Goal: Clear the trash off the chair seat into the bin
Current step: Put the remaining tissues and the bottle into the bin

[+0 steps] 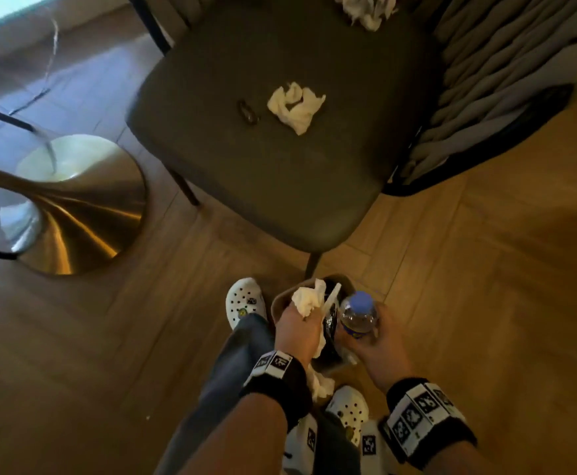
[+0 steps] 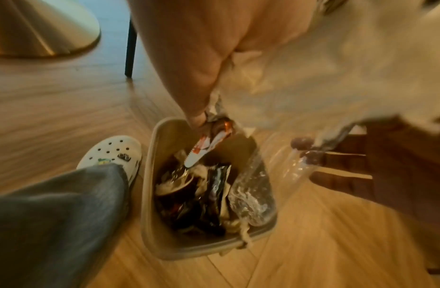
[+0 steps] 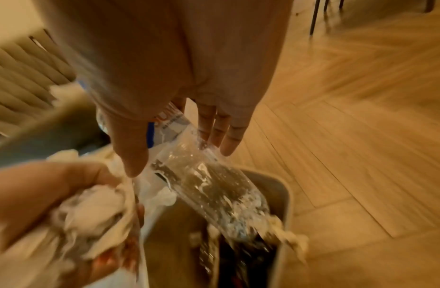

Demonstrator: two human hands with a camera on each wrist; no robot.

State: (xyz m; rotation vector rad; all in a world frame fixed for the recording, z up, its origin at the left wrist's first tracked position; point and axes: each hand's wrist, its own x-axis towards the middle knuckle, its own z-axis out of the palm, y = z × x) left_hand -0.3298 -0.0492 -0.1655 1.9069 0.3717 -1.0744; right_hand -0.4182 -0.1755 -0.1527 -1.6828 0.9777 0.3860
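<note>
On the dark grey chair seat [image 1: 280, 173] lie a crumpled white tissue [image 1: 295, 108] and a small dark object [image 1: 247, 111]; a second tissue [image 1: 365, 8] sits at the seat's far edge. A beige bin [image 1: 276, 303] [image 2: 149, 194] stands on the floor between my feet, holding wrappers and tissue. Over it my left hand [image 1: 297, 323] [image 2: 189, 58] grips a wad of tissue [image 1: 309, 298] [image 2: 337, 68] and pinches a wrapper [image 2: 208, 144]. My right hand [image 1: 379, 334] [image 3: 184, 148] holds a clear plastic bottle [image 1: 359, 313] [image 3: 206, 181], blue cap up, with its base inside the bin.
A brass table base [image 1: 74, 207] stands on the wood floor to the left of the chair. A slatted chair back [image 1: 485, 80] rises on the right. My white clogs [image 1: 246, 301] flank the bin. A piece of tissue [image 1: 321, 385] lies under my left wrist.
</note>
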